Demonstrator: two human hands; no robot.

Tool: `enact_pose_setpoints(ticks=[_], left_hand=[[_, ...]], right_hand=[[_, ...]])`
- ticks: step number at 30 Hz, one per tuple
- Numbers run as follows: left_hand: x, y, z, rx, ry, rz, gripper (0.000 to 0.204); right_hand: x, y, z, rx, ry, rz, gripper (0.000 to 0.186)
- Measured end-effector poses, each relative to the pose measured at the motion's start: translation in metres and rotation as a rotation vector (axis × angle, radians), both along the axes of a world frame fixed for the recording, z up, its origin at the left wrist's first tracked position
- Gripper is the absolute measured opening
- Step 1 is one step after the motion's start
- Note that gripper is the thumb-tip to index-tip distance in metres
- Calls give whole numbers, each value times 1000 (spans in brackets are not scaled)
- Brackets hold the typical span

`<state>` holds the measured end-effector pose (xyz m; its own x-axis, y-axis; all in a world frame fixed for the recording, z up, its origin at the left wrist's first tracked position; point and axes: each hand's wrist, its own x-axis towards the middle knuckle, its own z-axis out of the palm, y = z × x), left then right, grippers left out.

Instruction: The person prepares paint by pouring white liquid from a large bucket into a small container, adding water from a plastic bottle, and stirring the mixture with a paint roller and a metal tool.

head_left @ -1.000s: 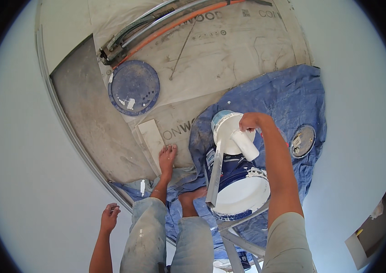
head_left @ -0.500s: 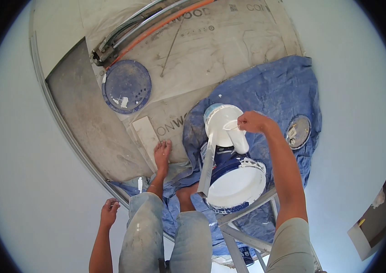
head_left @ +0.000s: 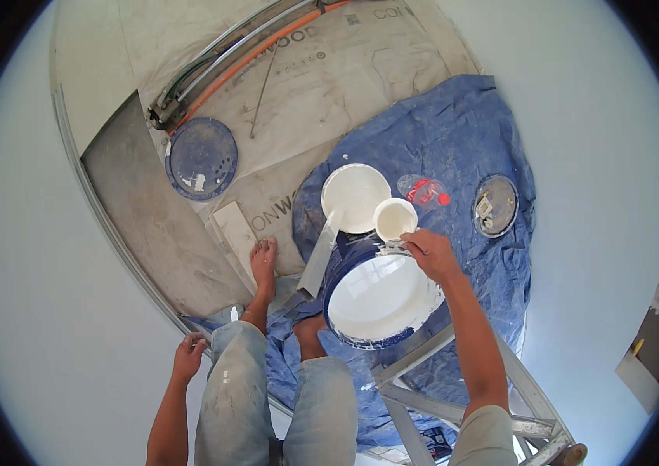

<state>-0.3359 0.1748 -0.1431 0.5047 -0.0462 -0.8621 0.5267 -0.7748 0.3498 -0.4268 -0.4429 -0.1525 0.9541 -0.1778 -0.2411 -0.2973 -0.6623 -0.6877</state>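
My right hand [head_left: 432,252] pinches the rim of a white plastic cup [head_left: 394,220], which looks roughly upright and stands out above the gap between two paint containers. Beyond the cup is a smaller white bucket [head_left: 356,188], with a long pale metal channel [head_left: 319,260] leaning out of it toward me. Nearer, a large blue pail [head_left: 380,339] holds white paint [head_left: 382,299], and its rim is smeared with white. At the lower left my left hand [head_left: 188,356] hangs beside my knee, fingers loosely bent and apart, with nothing visible in it.
Blue tarp [head_left: 461,132] lies under the containers. On it are a clear plastic bottle [head_left: 424,190] with a red cap and a paint-marked lid [head_left: 495,206]. A blue lid [head_left: 201,158] rests on the floor sheet at left. A metal ladder [head_left: 415,400] stands close by my right arm.
My right hand has brought the cup toward me, from over the smaller bucket to near the big pail's far rim. The cup has tipped more upright. The bottle is now uncovered.
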Motion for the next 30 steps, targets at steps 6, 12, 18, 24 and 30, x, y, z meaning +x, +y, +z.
enact_pose_setpoints(ticks=[6, 12, 18, 24, 30], left_hand=[[-28, -2, 3, -11, -56, -62, 29], [-57, 0, 3, -18, -55, -53, 30], [-83, 11, -4, -24, -71, -27, 31], [-104, 25, 12, 36, -33, 18, 31], [-129, 54, 11, 86, -19, 77, 32]], right_hand=[[-48, 37, 84, -152, -216, -128, 24], [-118, 78, 121, 66, -162, -281, 21], [-146, 114, 51, 42, 60, -250, 12], [-137, 134, -53, -98, 134, -77, 11], [-111, 147, -89, -124, 242, -105, 10]])
